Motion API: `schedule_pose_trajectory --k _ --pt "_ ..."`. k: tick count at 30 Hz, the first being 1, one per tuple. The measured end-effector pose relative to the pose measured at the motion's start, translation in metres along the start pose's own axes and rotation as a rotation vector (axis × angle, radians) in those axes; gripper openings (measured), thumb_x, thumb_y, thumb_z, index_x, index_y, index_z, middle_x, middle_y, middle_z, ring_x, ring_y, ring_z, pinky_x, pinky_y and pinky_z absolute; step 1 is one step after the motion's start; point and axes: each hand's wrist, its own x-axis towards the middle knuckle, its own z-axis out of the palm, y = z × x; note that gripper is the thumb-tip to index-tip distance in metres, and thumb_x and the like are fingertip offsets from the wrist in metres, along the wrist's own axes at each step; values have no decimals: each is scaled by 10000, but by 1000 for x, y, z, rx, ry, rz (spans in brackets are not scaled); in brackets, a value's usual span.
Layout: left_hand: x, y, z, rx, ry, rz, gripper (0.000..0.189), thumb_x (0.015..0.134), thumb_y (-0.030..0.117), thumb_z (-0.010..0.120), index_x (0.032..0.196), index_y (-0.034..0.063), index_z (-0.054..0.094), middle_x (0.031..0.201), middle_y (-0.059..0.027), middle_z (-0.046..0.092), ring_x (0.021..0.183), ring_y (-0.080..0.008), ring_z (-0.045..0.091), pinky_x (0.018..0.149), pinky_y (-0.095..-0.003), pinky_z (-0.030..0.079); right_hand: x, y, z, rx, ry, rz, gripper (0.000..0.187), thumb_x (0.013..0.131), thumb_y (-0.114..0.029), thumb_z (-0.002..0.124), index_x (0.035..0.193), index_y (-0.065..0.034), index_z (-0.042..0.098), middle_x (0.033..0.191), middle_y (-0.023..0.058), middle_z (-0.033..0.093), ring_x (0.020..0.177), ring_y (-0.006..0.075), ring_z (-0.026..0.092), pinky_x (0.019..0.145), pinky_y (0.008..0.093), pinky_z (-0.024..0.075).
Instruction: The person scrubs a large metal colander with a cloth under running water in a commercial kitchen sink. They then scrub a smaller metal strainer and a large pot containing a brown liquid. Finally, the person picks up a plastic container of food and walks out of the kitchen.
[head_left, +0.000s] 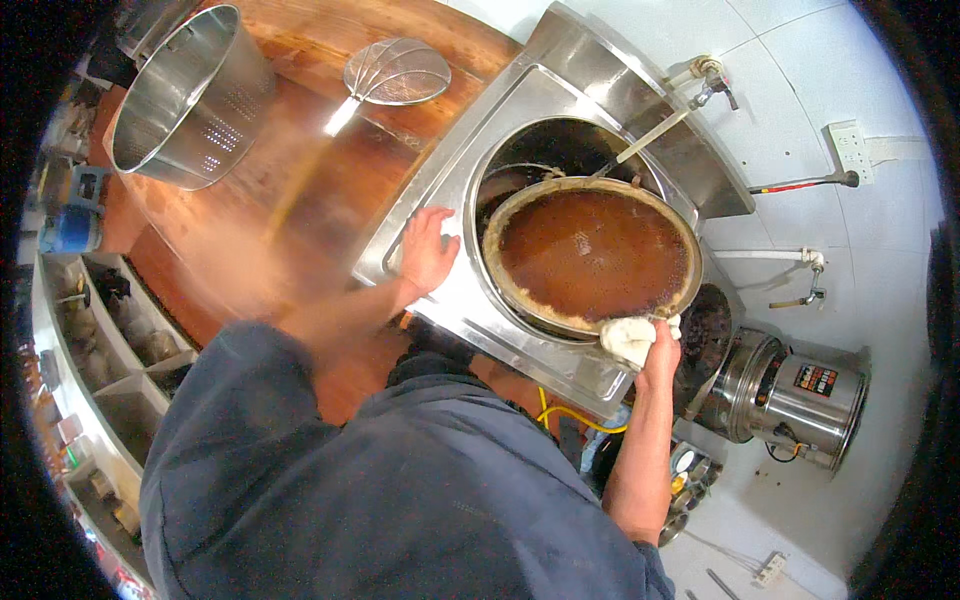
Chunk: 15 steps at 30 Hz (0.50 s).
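A large round metal pot (592, 251) of brown liquid sits tilted over the round opening of a stainless-steel stove (450, 300). With a white cloth (628, 341), my right hand (664, 349) grips the near right rim of this pot. My left hand (429, 251) rests on the steel stove top, left of the opening, fingers spread and holding nothing. Inside the opening, behind the pot, the space is dark, with a wire loop partly visible. A wire mesh strainer (397, 71) with a long handle lies on the wooden surface at the upper left.
A perforated metal basket (187, 105) stands on the wooden surface (315, 150). A water tap (709, 90) with a hose reaches over the opening. Right of the stove are a second tap (810, 289) and a steel cylindrical vessel (802, 397). A divided bin (112, 375) stands at left.
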Motion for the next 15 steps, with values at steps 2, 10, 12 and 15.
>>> schedule_pose_trajectory --k 2,10,12,15 --pt "-10 9 0 -76 -67 -38 352 792 161 584 1119 60 503 1125 -135 494 1064 -330 457 915 -413 357 -4 3 18 90 -9 41 308 794 -160 539 1034 32 553 906 98 619 771 218 621 681 337 502" --pt "-7 30 -5 124 -428 479 367 795 338 600 1061 90 558 1036 -85 554 1021 -265 507 931 -393 345 6 14 12 153 -51 188 269 810 -183 536 983 23 546 841 117 627 709 243 639 623 364 533" --pt "1 30 2 214 -561 584 349 789 346 596 1039 104 569 1004 -65 559 1002 -247 516 918 -380 351 9 13 14 156 -64 194 271 816 -192 538 986 19 546 854 115 627 714 242 639 621 363 532" --pt "4 21 12 276 -582 742 240 797 325 573 917 117 579 900 -50 547 926 -231 528 879 -381 367 8 7 17 101 -58 185 289 838 -217 530 1013 12 545 894 108 625 760 237 637 648 360 527"
